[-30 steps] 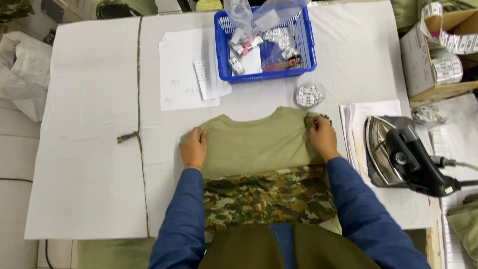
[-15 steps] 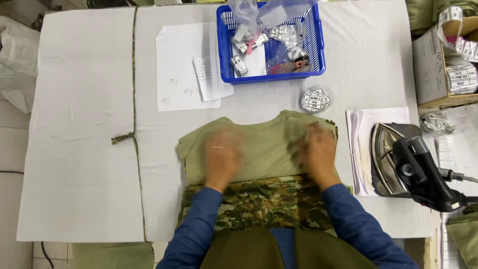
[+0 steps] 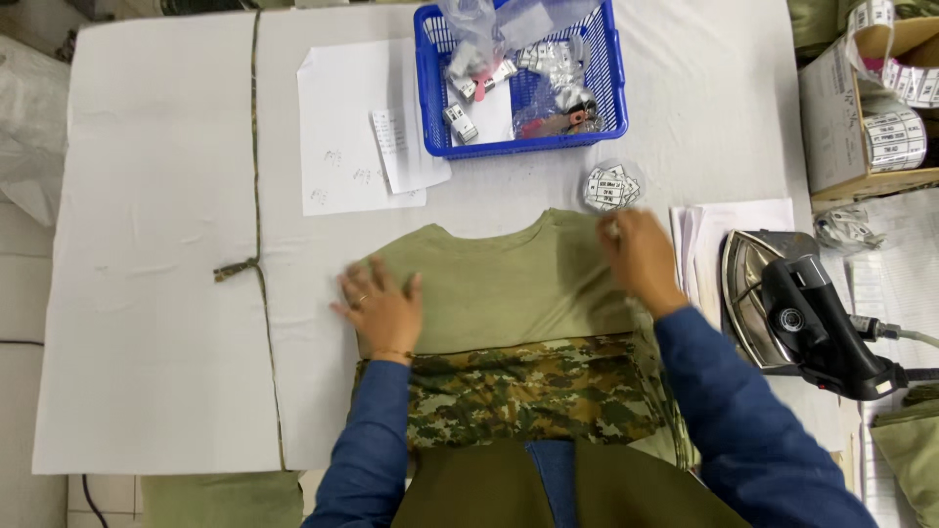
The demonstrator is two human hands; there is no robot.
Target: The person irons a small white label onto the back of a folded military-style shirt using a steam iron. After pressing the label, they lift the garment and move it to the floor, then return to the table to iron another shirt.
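Note:
An olive green shirt [image 3: 499, 284] with a camouflage lower part [image 3: 528, 391] lies flat on the white table [image 3: 156, 293] in front of me. My left hand [image 3: 381, 308] rests flat on the shirt's left edge, fingers spread. At the shirt's upper right corner my right hand [image 3: 638, 256] presses on the cloth, its fingertips pinched at the shoulder edge. Both sleeves are blue.
A blue basket [image 3: 523, 78] with small bags and tags stands at the back. White papers [image 3: 357, 132] lie left of it. A small bag of tags [image 3: 611, 186] sits near my right hand. A black iron [image 3: 797, 313] rests at the right, a cardboard box [image 3: 866, 108] behind it.
Both hands slid inward over the shirt, then back out to its left and right edges. The view has shifted slightly.

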